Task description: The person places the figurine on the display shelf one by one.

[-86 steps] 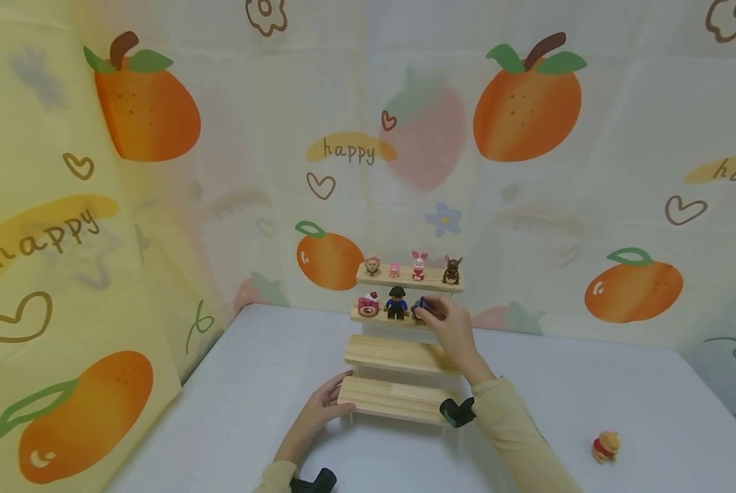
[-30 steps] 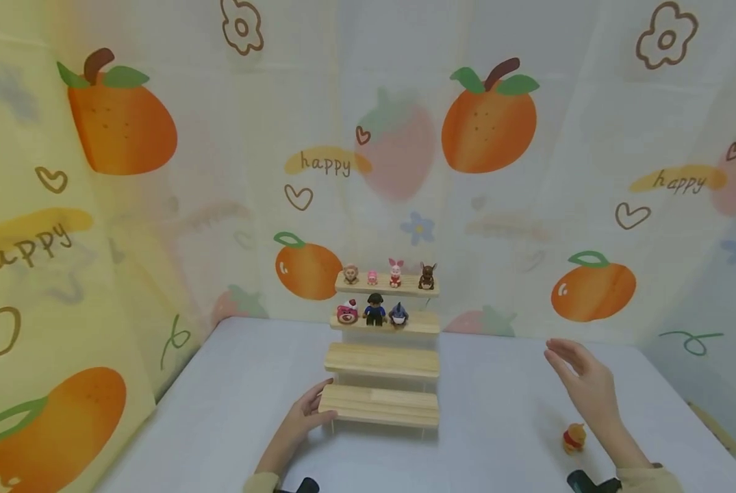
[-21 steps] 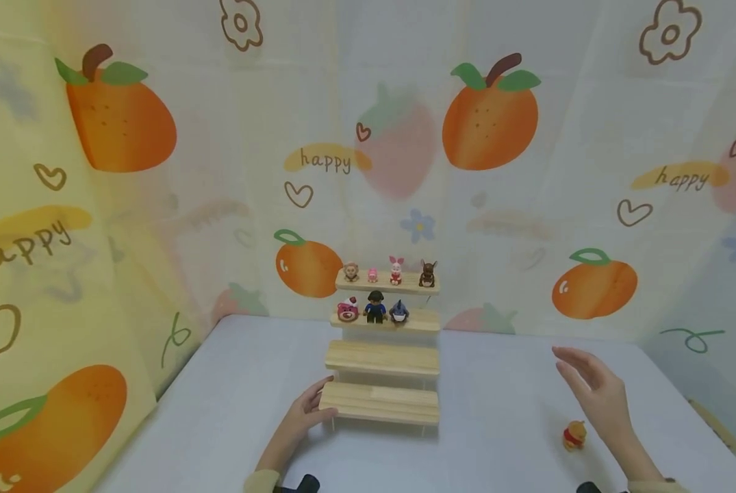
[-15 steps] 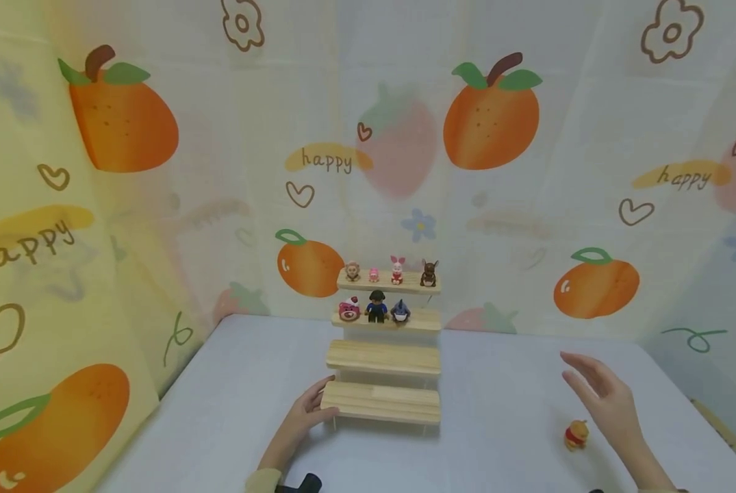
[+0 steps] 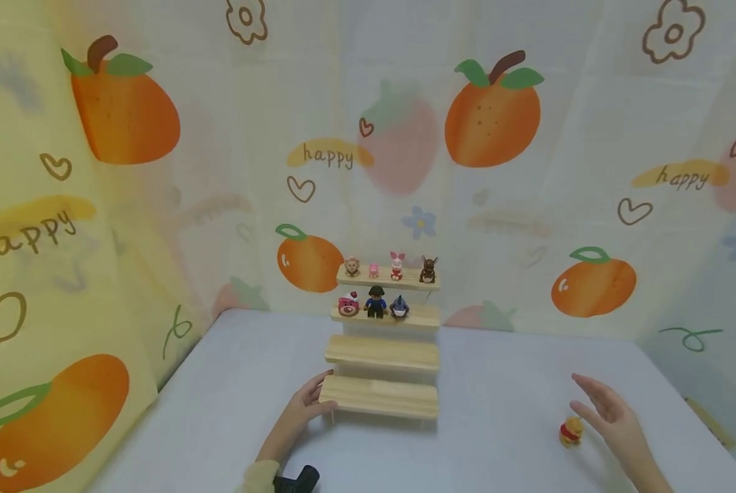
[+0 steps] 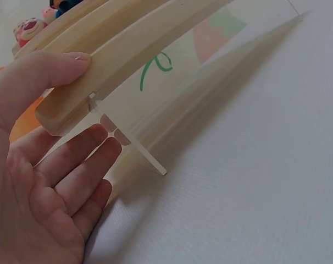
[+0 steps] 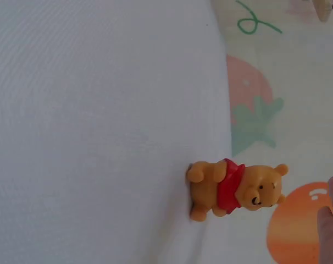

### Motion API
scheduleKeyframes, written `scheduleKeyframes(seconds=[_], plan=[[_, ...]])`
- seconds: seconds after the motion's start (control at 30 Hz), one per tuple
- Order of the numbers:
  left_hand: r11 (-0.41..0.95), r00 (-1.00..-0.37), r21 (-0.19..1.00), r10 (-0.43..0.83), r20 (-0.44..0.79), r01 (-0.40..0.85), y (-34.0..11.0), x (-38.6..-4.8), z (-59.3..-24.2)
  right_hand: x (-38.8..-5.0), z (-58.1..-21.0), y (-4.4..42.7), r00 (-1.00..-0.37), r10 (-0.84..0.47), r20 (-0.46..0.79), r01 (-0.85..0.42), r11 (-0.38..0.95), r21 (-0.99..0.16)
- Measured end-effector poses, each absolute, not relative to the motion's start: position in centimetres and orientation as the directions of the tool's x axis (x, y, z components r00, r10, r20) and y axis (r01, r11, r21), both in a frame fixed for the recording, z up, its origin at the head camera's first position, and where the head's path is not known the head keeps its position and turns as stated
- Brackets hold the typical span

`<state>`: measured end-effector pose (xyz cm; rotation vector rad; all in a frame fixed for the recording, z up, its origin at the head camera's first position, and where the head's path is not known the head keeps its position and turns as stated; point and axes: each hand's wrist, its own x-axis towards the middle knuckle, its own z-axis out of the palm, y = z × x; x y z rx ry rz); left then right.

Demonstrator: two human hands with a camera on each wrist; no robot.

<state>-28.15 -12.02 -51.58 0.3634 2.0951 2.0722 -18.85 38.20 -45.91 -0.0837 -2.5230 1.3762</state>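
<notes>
My left hand (image 5: 304, 409) grips the left end of the lowest step of a wooden tiered display stand (image 5: 380, 397); in the left wrist view the thumb lies on top of the board and the fingers are below it. My right hand (image 5: 614, 421) hovers over the table at the right, fingers apart and holding nothing. Just left of it a small Winnie the Pooh figurine (image 5: 571, 432) in a red shirt sits on the white table. The right wrist view shows that figurine (image 7: 235, 190) close up, with fingertips (image 7: 331, 220) at the right edge, apart from it.
Several small figurines line the stand's top step. On the second step are a pink bear (image 5: 348, 304), a black-haired doll (image 5: 376, 302) and a blue-grey figurine (image 5: 399, 307). A fruit-printed curtain (image 5: 404, 192) hangs behind the white table (image 5: 491, 390).
My right hand let go of the blue-grey figurine on the second step, moved right, then lowered towards the Winnie the Pooh figurine. My left hand keeps its grip on the stand.
</notes>
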Motion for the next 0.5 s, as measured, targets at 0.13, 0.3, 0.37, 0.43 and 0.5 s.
scheduleKeyframes(seconds=[0.13, 0.3, 0.37, 0.43, 0.5], plan=[[0.005, -0.957, 0.998, 0.287, 0.051, 0.055, -12.13, -28.34, -51.39, -18.92, -45.82, 38.17, -0.987, 0.148, 0.065, 0.025, 0.538, -0.842], [-0.010, -0.959, 0.999, 0.279, 0.041, 0.039, -12.13, -28.27, -51.51, -18.55, -45.29, 37.75, -0.993, 0.114, -0.025, 0.081, 0.517, -0.852], [-0.016, -0.960, 0.999, 0.276, 0.043, 0.040, -12.15, -28.24, -51.51, -18.39, -45.19, 37.63, -0.993, 0.099, -0.061, 0.103, 0.504, -0.858], [-0.009, -0.961, 0.999, 0.273, 0.047, 0.046, -12.16, -28.27, -51.49, -18.40, -45.51, 37.80, -0.993, 0.086, -0.084, 0.115, 0.484, -0.867], [-0.002, -0.962, 0.999, 0.269, 0.047, 0.048, -12.21, -28.33, -51.43, -18.45, -45.84, 37.99, -0.990, 0.077, -0.119, 0.141, 0.467, -0.873]])
